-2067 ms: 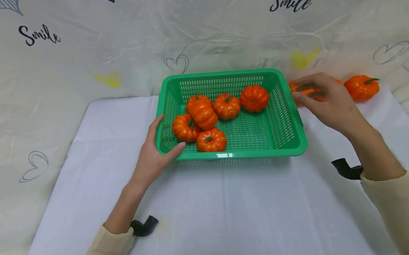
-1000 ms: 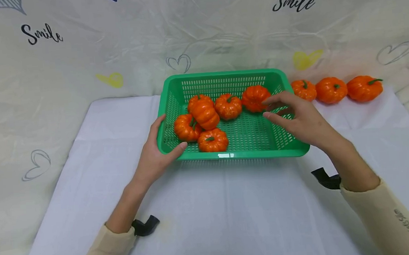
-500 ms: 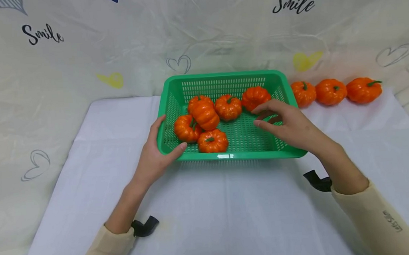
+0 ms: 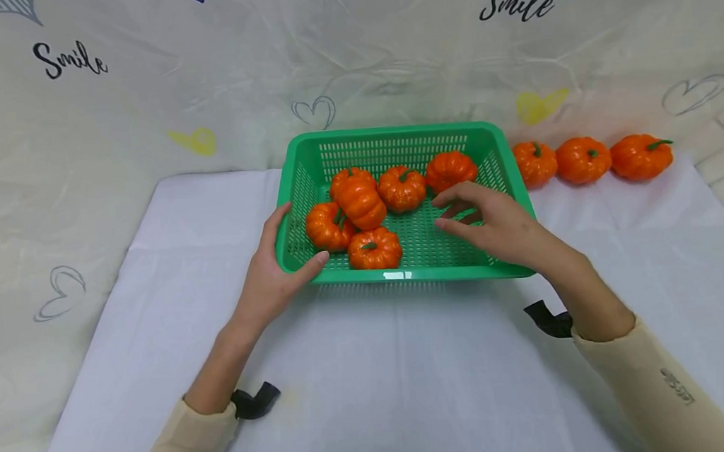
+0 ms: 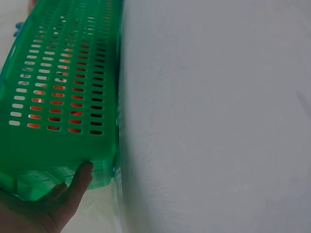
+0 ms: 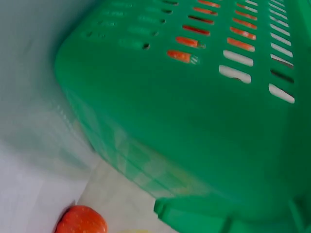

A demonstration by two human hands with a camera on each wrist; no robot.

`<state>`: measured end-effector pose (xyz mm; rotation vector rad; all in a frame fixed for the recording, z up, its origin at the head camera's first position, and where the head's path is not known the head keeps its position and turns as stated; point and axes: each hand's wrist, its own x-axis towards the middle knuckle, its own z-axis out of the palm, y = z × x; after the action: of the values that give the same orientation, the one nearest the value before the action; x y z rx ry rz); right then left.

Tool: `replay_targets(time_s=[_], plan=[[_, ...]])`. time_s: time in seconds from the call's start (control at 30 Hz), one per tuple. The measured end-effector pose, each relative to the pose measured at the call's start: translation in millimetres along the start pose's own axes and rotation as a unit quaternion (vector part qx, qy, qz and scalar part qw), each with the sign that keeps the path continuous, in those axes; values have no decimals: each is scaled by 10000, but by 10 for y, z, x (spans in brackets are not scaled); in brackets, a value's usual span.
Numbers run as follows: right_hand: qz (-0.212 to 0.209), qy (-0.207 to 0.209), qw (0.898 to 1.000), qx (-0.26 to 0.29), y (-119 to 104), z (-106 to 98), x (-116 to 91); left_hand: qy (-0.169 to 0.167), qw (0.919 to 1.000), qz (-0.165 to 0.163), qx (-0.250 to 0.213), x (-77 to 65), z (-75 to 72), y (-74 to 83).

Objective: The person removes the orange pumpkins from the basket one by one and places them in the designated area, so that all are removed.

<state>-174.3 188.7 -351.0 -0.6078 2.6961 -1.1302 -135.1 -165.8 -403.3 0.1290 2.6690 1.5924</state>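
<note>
A green plastic basket point(image 4: 404, 275) stands on the white cloth with several small orange pumpkins in it, one of them lying on top of others point(image 4: 362, 205). My left hand point(image 4: 270, 272) holds its near left corner, thumb over the front rim and fingers along the left side. In the left wrist view, fingers point(image 5: 80, 187) lie against the outer end wall. My right hand point(image 4: 496, 226) is over the basket's right part, fingers loosely bent with nothing between them. Just beyond its fingertips sits a pumpkin point(image 4: 451, 169). The right wrist view shows the basket's outside point(image 6: 146, 107), not the hand.
Three more orange pumpkins stand in a row right of the basket: a near one point(image 4: 534, 164), a middle one point(image 4: 583, 160) and an outer one point(image 4: 642, 157). A printed pale sheet point(image 4: 386, 47) hangs behind. White cloth point(image 4: 399, 379) covers the table in front.
My right hand has moved left from the pumpkin row, over the basket's right rim and into the space above its right part. The left hand and the pumpkins in the basket stay put.
</note>
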Motion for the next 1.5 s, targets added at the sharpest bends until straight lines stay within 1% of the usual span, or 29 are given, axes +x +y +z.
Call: replay_targets(time_s=[0.2,0.43,0.9,1.17,1.5], plan=[[157,-305,9994,16,-7,76,43,-9,10000,-17,-16,2,5,-17],[192,-539,9984,9,-15,133,91,10,10000,32,2,9,0,-16],[227,-764,9968,31,-52,185,167,-21,10000,18,-27,10,3,-30],[428,-1038,9936,112,-96,233,204,0,10000,10,-25,12,4,-17],[379,-1198,9920,112,-142,290,237,21,10000,37,-4,15,1,-31]])
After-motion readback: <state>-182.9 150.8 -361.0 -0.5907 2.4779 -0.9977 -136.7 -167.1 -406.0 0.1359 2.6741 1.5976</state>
